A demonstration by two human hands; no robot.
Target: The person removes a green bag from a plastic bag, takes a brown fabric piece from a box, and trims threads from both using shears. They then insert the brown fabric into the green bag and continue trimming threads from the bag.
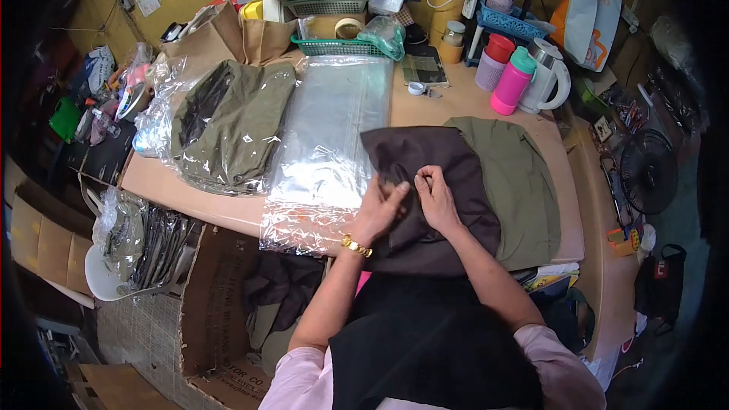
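Observation:
A dark brown cloth garment (471,197) lies folded at the table's front edge, partly over an olive-green one (524,190). My left hand (382,209) rests on the brown garment, its fingers half curled around a ridge of the fabric and the thumb pointing right. Just to the right, my right hand (437,201) is over the same garment, thumb and index finger pinched together. Whatever is in that pinch is too small or hidden to make out. Clear plastic bags (330,129) lie flat in a stack left of the garment.
On the left of the table is a bagged olive garment (231,125). A pink bottle (512,83), a kettle (548,80) and green baskets (338,47) stand at the back. Below the front edge, a cardboard box (216,311) holds dark cloth beside a white tub (106,277) of packed bags.

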